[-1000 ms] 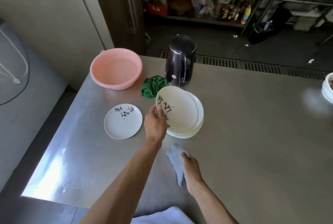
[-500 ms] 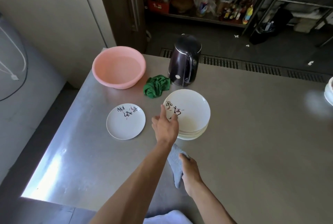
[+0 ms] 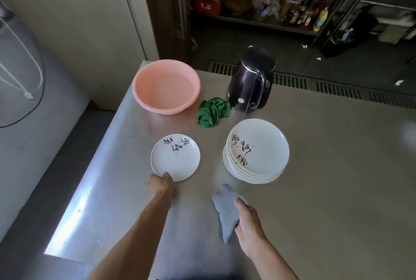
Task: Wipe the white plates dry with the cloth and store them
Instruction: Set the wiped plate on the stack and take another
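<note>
Left hand [image 3: 161,184] off the stack [image 3: 258,153] — now pinching lone plate [image 3: 175,162], right hand [image 3: 249,223] still gripping cloth [image 3: 226,212]

Brushed metal table [image 3: 326,189] under both hands, dull sheen, bright glare left of the left hand [image 3: 161,184]. A smooth, glossy white plate [image 3: 175,158] sits at that hand. The stack [image 3: 258,151] beyond the right hand [image 3: 249,223] has the same gloss. That hand grips a soft, matt grey cloth [image 3: 227,212]. Farther off are a smooth pink plastic basin [image 3: 162,109] and a glossy dark kettle [image 3: 249,81].
</note>
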Action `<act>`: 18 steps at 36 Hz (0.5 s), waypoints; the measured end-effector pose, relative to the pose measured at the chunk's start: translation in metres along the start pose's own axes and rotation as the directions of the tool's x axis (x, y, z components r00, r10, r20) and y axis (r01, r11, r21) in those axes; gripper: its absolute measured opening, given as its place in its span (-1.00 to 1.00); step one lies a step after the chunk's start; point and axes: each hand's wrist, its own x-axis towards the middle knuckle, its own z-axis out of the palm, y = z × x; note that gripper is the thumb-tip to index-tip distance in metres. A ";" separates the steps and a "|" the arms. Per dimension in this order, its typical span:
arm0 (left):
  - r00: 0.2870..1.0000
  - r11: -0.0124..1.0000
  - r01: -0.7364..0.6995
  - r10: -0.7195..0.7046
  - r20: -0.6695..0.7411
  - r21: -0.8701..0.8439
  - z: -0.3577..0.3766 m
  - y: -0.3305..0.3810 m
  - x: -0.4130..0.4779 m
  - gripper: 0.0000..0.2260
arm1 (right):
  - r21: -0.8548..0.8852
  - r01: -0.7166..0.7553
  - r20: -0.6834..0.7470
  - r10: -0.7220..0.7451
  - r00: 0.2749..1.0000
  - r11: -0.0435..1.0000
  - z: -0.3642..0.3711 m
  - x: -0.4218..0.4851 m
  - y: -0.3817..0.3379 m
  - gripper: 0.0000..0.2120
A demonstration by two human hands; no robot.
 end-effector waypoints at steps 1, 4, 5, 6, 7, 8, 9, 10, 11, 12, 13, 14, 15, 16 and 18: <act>1.000 1.000 -0.012 0.012 0.013 -0.019 -0.002 -0.002 0.006 -0.71 | 0.031 0.001 0.005 -0.001 1.000 1.000 0.002 -0.001 0.001 -0.77; 0.999 0.996 -0.033 0.033 0.001 -0.086 -0.004 -0.002 0.014 -0.86 | 0.092 0.010 0.010 -0.011 1.000 0.996 0.004 -0.003 0.003 -0.76; 1.000 0.994 -0.026 0.026 -0.002 -0.102 -0.003 -0.001 0.015 -0.89 | 0.092 0.018 0.012 -0.019 1.000 0.996 0.004 -0.004 0.003 -0.77; 1.000 0.993 -0.019 0.019 -0.003 -0.115 -0.003 0.001 0.014 -0.87 | 0.084 0.026 0.011 -0.027 1.000 0.996 0.004 -0.005 0.004 -0.77; 1.000 0.991 -0.029 0.029 -0.002 -0.130 -0.002 0.001 0.012 -0.81 | 0.071 0.040 0.006 -0.041 0.999 0.997 0.004 -0.006 0.004 -0.77; 0.999 0.989 -0.051 0.053 0.010 -0.141 -0.001 0.002 0.008 -0.79 | 0.053 0.060 0.000 -0.060 0.998 0.997 0.003 -0.007 0.005 -0.76; 0.996 0.984 -0.081 0.087 0.028 -0.156 0.000 0.002 0.003 -0.81 | 0.032 0.084 -0.007 -0.084 0.996 0.996 0.002 -0.007 0.005 -0.76; 0.992 0.977 -0.102 0.114 0.055 -0.187 0.000 0.001 -0.002 -0.88 | 0.007 0.110 -0.019 -0.110 0.994 0.994 0.002 -0.008 0.005 -0.75; 0.987 0.966 -0.115 0.138 0.082 -0.233 0.000 -0.002 -0.006 -0.97 | -0.017 0.136 -0.030 -0.136 0.990 0.991 0.004 -0.009 0.005 -0.74; 0.984 0.949 -0.106 0.144 0.108 -0.298 0.000 -0.006 -0.010 -0.95 | -0.041 0.160 -0.040 -0.162 0.986 0.986 0.006 -0.011 0.004 -0.73; 0.979 0.927 -0.089 0.148 0.138 -0.364 0.000 -0.011 -0.014 -0.89 | -0.062 0.185 -0.047 -0.188 0.981 0.981 0.009 -0.013 0.004 -0.72; 0.974 0.906 -0.076 0.157 0.163 -0.416 0.000 -0.016 -0.020 -0.83 | -0.084 0.214 -0.055 -0.219 0.974 0.973 0.012 -0.015 0.003 -0.73; 0.969 0.888 -0.080 0.176 0.175 -0.452 0.000 -0.022 -0.026 -0.76 | -0.104 0.247 -0.064 -0.255 0.965 0.963 0.015 -0.017 0.002 -0.75; 0.964 0.877 -0.086 0.192 0.182 -0.472 -0.002 -0.029 -0.034 -0.70 | -0.120 0.283 -0.073 -0.292 0.954 0.952 0.018 -0.018 0.001 -0.77; 0.959 0.865 -0.057 0.186 0.213 -0.499 -0.006 -0.044 -0.048 -0.61 | -0.142 0.330 -0.084 -0.343 0.935 0.933 0.023 -0.019 0.001 -0.78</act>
